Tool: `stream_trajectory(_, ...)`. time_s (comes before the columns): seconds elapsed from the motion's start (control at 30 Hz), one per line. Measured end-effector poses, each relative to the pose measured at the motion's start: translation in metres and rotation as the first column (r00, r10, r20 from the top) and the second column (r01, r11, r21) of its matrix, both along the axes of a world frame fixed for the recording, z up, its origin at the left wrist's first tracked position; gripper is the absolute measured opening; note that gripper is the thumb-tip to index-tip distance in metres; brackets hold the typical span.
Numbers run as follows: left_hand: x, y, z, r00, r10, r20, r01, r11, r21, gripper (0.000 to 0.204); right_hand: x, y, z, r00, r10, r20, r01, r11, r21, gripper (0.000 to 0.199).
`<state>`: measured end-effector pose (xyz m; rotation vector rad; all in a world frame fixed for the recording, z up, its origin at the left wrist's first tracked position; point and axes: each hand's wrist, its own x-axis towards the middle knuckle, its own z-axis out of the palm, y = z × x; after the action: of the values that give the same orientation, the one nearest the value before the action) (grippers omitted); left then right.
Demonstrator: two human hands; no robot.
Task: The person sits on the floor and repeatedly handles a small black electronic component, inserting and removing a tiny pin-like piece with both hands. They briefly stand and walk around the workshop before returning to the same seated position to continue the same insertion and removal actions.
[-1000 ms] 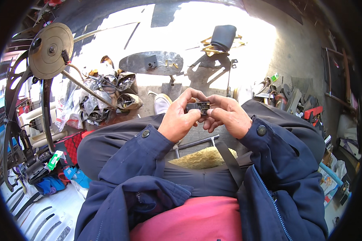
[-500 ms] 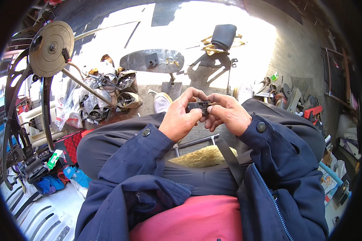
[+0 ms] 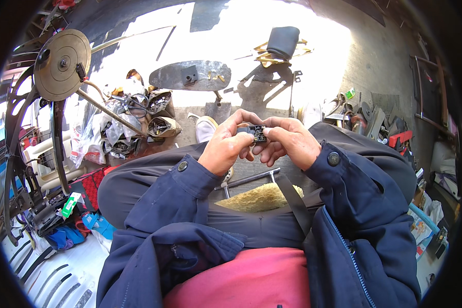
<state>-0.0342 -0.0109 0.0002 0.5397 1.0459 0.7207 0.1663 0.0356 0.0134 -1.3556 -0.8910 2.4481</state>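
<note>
A small black rectangular part with metal bits on its face, like an electrical switch block, is held over my lap. My left hand is closed on its left end, the thumb lying along the near face. On the other end sits my right hand, thumb and forefinger pinching the block and the other fingers curled beneath. Both hands' fingertips nearly meet around it. Beyond them, a dark oval board bears a square black block and several small brass-coloured pieces.
At the left stands a machine with a round metal disc and a long bar. Bags of small parts lie beside it. Farther off is a dark-cushioned stool. Metal scraps and a red piece crowd the right. A yellow foam pad lies between my legs.
The black part has turned slightly in my fingers, so more of its face with the metal bits shows. Both hands keep hold of it.
</note>
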Motion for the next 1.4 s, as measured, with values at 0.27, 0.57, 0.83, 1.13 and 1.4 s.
stream_trajectory(0.27,0.008,-0.003,0.004,0.976,0.023,-0.217,0.028,0.973,0.231,0.033,-0.002,-0.002,-0.003,1.0,-0.007,0.021,0.006,0.999,0.037,0.033)
stream_trajectory(0.57,0.004,-0.001,0.005,0.981,-0.033,-0.193,0.065,0.985,0.16,0.034,-0.001,-0.002,-0.002,0.999,0.018,0.032,-0.019,0.999,0.036,0.036)
stream_trajectory(0.83,0.0,0.0,0.002,0.998,-0.022,-0.055,0.025,0.998,0.053,0.035,0.0,0.0,-0.002,1.0,-0.002,-0.005,0.002,1.0,0.001,0.04)
stream_trajectory(1.13,0.01,-0.005,0.0,0.942,0.042,-0.332,0.078,0.937,0.34,0.03,-0.001,-0.002,-0.002,1.0,-0.013,0.004,0.013,0.999,0.03,0.043)
stream_trajectory(1.4,0.005,-0.003,0.005,0.977,-0.005,-0.212,0.038,0.987,0.154,0.031,-0.003,-0.002,-0.002,0.999,0.017,0.029,-0.018,0.999,0.037,0.04)
